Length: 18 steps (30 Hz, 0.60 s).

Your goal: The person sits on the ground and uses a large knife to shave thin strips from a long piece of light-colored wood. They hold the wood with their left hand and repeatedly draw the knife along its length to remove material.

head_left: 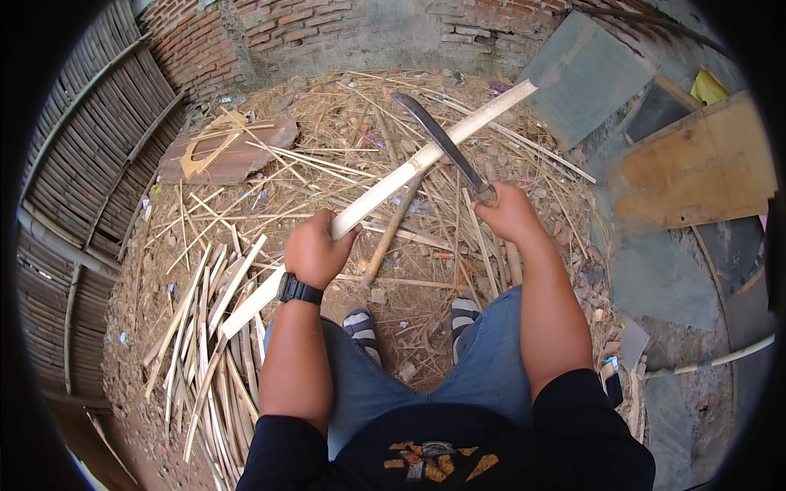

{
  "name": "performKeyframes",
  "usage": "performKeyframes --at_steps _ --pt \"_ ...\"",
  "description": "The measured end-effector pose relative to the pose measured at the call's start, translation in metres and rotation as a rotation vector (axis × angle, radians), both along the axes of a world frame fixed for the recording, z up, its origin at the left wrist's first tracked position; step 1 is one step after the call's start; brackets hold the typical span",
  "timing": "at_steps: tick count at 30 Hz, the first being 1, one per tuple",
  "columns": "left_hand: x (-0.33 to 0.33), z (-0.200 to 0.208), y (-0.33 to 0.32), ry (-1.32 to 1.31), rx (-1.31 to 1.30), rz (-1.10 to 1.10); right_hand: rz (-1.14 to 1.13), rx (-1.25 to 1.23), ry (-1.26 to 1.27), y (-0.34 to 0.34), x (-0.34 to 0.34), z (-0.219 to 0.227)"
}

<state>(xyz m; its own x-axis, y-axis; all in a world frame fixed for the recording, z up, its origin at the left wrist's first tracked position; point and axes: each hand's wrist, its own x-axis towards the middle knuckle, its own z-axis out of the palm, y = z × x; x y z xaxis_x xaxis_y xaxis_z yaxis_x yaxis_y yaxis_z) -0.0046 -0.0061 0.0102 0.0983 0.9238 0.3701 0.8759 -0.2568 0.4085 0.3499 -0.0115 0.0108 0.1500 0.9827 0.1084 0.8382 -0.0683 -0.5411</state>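
A long pale split bamboo strip [385, 185] runs slantwise from the lower left to the upper right. My left hand [318, 250], with a dark watch on its wrist, is closed round the strip below its middle. My right hand [509, 213] grips the handle of a machete [442, 141]. The dark, curved blade points up and to the left and crosses the strip; whether it touches the wood I cannot tell. Under the strip, a round wooden stick [393, 233] lies slanted on the ground in front of my feet.
A pile of split bamboo strips [214, 352] lies at my left. Thin slivers and straw litter the ground. A brown board [237, 155] lies at the far left, by a bamboo wall [90, 164]. Grey sheets and a tan panel [692, 168] stand at right. A brick wall [344, 37] closes the back.
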Motion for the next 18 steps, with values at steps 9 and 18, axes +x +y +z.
performKeyframes --at_steps 9,18 --pt "0.026 0.044 -0.033 0.212 0.187 -0.011 0.12 -0.045 0.063 -0.011 0.013 -0.004" --pt "0.074 0.088 -0.028 0.297 0.258 -0.147 0.13 0.019 0.288 -0.012 0.042 -0.01"
